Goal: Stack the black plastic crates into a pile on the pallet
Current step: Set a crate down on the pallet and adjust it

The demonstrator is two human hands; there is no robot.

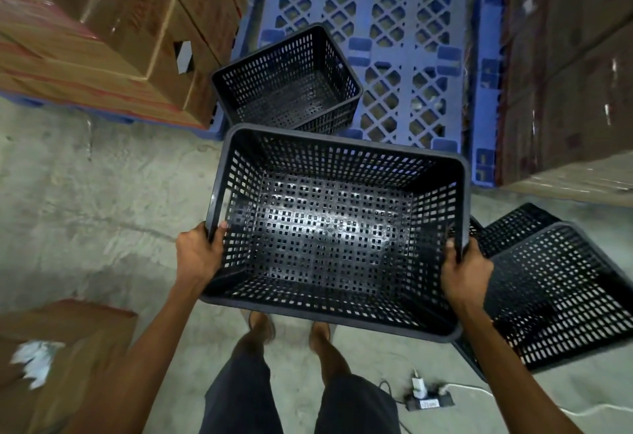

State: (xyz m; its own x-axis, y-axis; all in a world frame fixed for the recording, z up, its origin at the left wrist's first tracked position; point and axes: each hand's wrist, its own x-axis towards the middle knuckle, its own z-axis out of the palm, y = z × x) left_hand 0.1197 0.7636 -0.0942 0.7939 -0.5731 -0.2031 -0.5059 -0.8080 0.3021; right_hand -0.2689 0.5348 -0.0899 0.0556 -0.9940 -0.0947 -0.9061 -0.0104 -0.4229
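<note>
1. Red print ran across the brown cardboard cartons at the left, too blurred to read. The white label on the power strip lying on the concrete floor was too small to read.
2. The held crate was black plastic and rectangular, with rounded corners and lattice walls and base of small square holes. It was carried mouth up above the floor, just short of the blue pallet.
3. The left hand gripped the crate's left rim, thumb hooked inside and fingers wrapped outside. The right hand clasped the right rim the same way.
4. A second crate of the same lattice stood upright on the pallet's near left part. The pallet was a moulded plastic grid of diamond openings.
5. More black crates lay tilted on the floor at the right.
</note>
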